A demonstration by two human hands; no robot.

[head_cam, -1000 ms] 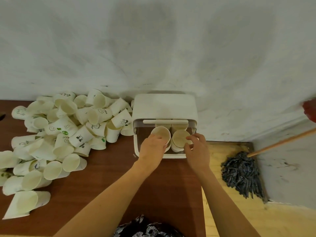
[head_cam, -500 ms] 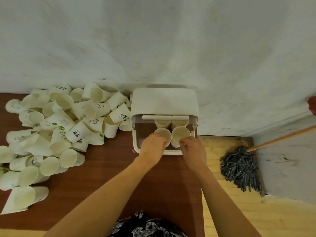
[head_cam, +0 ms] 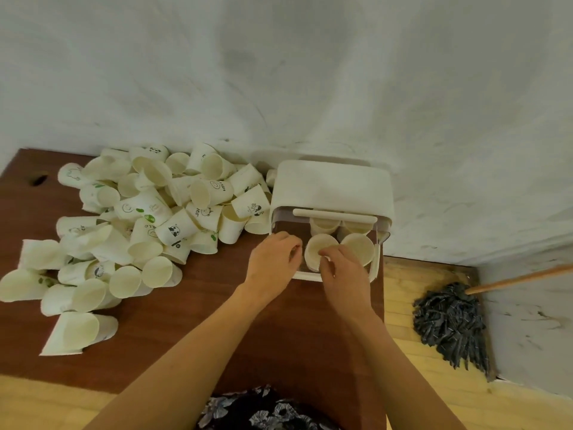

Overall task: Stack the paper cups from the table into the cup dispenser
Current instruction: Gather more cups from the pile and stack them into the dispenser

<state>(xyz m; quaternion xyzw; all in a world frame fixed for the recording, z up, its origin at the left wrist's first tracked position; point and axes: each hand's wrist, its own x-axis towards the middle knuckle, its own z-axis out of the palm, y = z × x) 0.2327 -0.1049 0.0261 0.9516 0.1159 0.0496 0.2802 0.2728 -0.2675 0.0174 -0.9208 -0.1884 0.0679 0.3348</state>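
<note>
Paper cup [head_cam: 321, 250] upright in cup dispenser [head_cam: 333, 187], mouth upward

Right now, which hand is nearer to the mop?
Right. The right hand is at the dispenser, toward the mop; the left hand is farther left.

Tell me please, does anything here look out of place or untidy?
Yes: the loose paper cups lie tumbled on their sides in a heap across the table's left half, not upright. The cups in the cup dispenser stand upright.
</note>
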